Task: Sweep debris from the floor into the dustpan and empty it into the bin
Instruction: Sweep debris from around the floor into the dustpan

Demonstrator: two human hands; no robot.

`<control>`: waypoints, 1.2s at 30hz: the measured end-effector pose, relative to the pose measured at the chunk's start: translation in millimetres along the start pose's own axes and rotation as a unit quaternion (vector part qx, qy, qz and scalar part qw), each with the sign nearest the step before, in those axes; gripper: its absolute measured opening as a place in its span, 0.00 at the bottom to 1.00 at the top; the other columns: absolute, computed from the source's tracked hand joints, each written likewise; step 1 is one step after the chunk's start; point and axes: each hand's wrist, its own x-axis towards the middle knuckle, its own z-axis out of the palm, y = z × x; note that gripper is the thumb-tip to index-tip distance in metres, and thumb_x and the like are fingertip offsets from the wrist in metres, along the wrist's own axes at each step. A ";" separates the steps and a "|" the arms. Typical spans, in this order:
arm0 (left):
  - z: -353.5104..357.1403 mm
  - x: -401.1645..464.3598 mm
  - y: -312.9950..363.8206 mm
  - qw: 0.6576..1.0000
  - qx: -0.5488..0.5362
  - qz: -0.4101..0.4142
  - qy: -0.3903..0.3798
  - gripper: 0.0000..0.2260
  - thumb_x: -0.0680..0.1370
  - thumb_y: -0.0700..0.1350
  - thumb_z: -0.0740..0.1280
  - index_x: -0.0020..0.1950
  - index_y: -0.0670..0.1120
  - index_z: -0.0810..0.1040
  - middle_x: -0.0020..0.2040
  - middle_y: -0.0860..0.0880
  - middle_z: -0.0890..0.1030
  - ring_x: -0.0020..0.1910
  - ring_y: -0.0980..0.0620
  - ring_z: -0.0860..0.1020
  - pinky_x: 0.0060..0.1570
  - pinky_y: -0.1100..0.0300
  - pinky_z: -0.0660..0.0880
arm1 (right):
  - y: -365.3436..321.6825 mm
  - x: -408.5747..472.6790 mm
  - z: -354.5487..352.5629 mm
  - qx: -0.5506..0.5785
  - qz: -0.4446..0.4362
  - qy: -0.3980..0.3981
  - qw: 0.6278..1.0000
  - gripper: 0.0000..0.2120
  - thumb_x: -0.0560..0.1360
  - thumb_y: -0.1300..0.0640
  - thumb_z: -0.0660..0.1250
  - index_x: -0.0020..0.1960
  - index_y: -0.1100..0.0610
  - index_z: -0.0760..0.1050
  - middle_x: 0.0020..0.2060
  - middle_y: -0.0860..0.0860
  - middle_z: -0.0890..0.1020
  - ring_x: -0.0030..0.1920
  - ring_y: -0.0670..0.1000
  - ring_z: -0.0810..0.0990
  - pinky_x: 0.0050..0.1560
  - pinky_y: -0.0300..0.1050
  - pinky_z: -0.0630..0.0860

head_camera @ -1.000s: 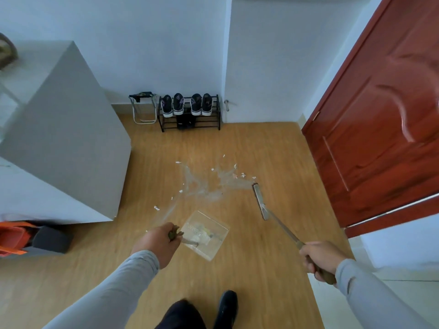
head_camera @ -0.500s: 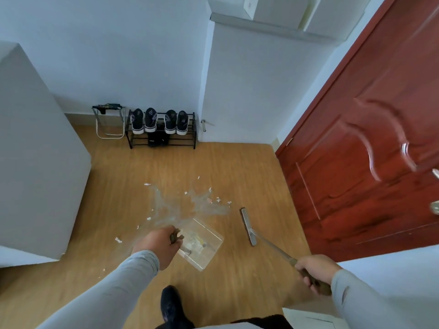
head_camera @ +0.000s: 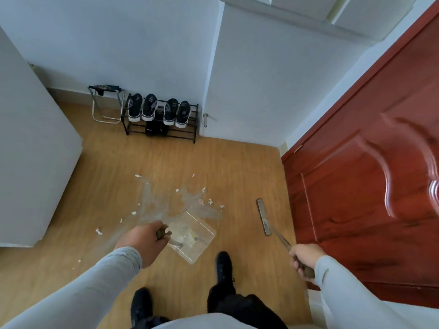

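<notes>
The left hand [head_camera: 145,243] grips the handle of a clear dustpan [head_camera: 192,236] above the wooden floor [head_camera: 237,167], and at 3 o'clock the right hand [head_camera: 303,258] clenches a broom [head_camera: 264,217]. Paper debris [head_camera: 204,198] lies scattered at 12 o'clock beyond the pan, a shoe rack [head_camera: 161,118] farther off against the wall.

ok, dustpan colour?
Clear, see-through plastic dustpan; the wood floor shows through it. Only the head view shows it.

Home entryway/hall: shoe rack [head_camera: 161,119] w/ sneakers [head_camera: 158,110] against white wall, small folding stool [head_camera: 105,105] beside it, wood-look laminate floor [head_camera: 213,162], red-brown panelled door [head_camera: 370,186] at right.
</notes>
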 end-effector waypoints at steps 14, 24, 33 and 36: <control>45.3 20.7 79.9 0.992 -0.049 -0.112 0.016 0.05 0.77 0.62 0.64 0.48 0.63 0.73 0.36 0.59 0.79 0.32 0.58 0.78 0.34 0.59 0.79 | -91.7 116.0 8.2 -0.091 0.000 -0.132 0.987 0.13 0.71 0.63 0.60 0.51 0.63 0.79 0.28 0.57 0.80 0.24 0.52 0.75 0.30 0.40 0.72; 66.5 31.6 98.4 0.983 -0.065 -0.171 0.007 0.08 0.78 0.62 0.63 0.56 0.64 0.74 0.39 0.60 0.78 0.35 0.60 0.77 0.29 0.63 0.73 | -133.4 128.5 -87.0 -0.147 -0.089 -0.134 0.976 0.22 0.76 0.64 0.63 0.70 0.55 0.71 0.27 0.55 0.77 0.22 0.48 0.70 0.22 0.38 0.66; 74.2 36.7 115.9 0.978 -0.069 -0.198 -0.012 0.08 0.79 0.61 0.62 0.56 0.62 0.74 0.39 0.60 0.79 0.36 0.58 0.78 0.35 0.59 0.79 | -203.0 142.0 -8.1 -0.519 -0.263 -0.076 0.810 0.23 0.73 0.59 0.58 0.67 0.53 0.75 0.36 0.54 0.83 0.30 0.55 0.81 0.34 0.43 0.80; 77.6 37.1 116.6 0.977 -0.060 -0.204 -0.014 0.07 0.79 0.61 0.61 0.55 0.62 0.73 0.39 0.59 0.78 0.36 0.57 0.78 0.35 0.59 0.79 | -188.6 139.6 5.3 -0.576 -0.262 -0.072 0.771 0.21 0.74 0.59 0.59 0.67 0.52 0.74 0.45 0.52 0.81 0.39 0.55 0.84 0.43 0.46 0.83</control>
